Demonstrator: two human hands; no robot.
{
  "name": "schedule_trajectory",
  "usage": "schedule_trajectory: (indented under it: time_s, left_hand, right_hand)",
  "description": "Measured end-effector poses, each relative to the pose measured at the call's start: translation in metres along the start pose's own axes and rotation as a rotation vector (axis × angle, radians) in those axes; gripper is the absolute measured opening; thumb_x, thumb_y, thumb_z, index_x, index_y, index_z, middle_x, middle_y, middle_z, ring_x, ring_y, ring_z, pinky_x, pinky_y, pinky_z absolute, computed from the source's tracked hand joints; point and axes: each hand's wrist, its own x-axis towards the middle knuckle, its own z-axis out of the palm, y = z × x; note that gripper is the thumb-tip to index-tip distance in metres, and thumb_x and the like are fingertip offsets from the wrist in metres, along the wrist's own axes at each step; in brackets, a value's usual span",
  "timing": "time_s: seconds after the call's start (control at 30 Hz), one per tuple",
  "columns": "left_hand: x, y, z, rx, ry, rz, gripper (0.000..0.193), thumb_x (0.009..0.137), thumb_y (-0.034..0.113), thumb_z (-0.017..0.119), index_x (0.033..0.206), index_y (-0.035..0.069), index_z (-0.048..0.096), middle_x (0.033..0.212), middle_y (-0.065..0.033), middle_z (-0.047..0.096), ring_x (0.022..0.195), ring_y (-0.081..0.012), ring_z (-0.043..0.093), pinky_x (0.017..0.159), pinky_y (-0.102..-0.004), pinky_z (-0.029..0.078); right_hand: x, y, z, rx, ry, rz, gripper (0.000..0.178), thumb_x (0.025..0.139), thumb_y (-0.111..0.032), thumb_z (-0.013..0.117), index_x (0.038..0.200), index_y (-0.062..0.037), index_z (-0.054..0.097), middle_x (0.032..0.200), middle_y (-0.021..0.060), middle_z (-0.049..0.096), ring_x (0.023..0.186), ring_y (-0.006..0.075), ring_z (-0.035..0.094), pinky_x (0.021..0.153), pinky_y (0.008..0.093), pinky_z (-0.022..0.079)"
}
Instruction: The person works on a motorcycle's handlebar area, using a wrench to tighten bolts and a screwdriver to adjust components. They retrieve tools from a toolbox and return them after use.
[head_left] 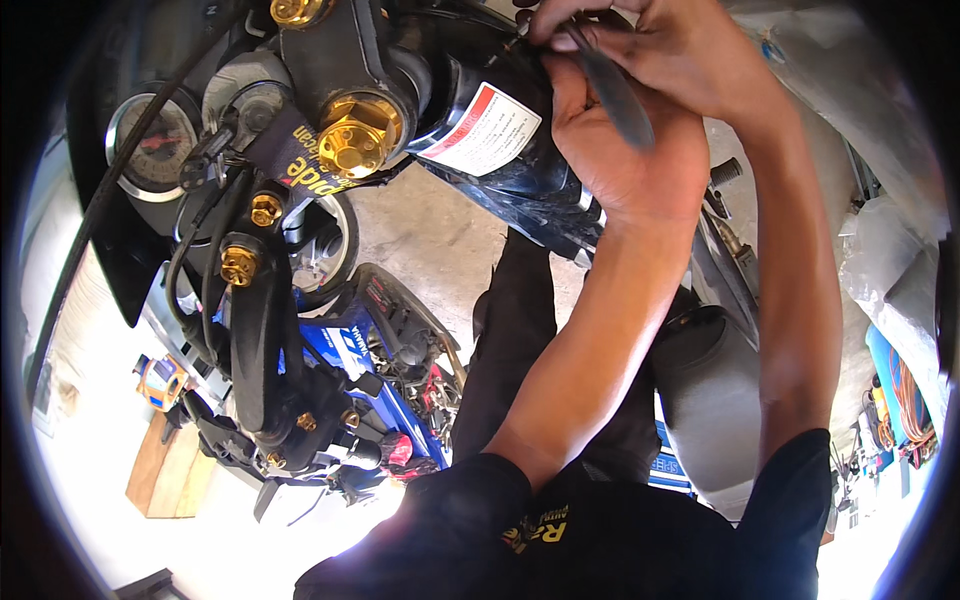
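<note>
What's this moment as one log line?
left hand: under dark handle; right hand: at handle's upper end; nearby: white-red label, large gold bolt

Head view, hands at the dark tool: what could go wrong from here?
1. The dark tool in the right hand might slip and jab the bare left hand, crowded right against it.
2. A slip could also scratch the glossy black bodywork or its white-and-red label, both close by.
3. The tool's tip is hard to see; poor engagement might go unnoticed.
</note>
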Motion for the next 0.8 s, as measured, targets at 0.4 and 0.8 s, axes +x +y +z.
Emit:
schedule_trajectory:
  time_s: [0.4,0.8]
  left_hand:
    - [-0.007,-0.003,0.022,-0.062,0.005,-0.058,0.031,0.101,0.019,0.057,0.130,0.010,0.065,0.138,-0.0061,0.063,0.132,-0.0191,0.055,0.118,-0.0405,0.036]
    - [-0.007,-0.009,0.008,0.157,-0.062,0.008,0.037,0.110,0.041,0.049,0.139,0.019,0.059,0.144,0.0021,0.059,0.137,-0.0140,0.050,0.120,-0.0360,0.033]
  right_hand:
    - [0.002,-0.021,-0.003,0.127,0.123,-0.004,0.015,0.081,-0.006,0.075,0.094,0.0008,0.076,0.087,0.0213,0.069,0.082,0.0393,0.067,0.076,0.0426,0.053]
    - [-0.002,-0.007,0.004,-0.060,0.135,0.065,0.016,0.076,-0.002,0.077,0.092,0.0018,0.074,0.087,0.0220,0.069,0.088,0.0411,0.068,0.075,0.0455,0.053]
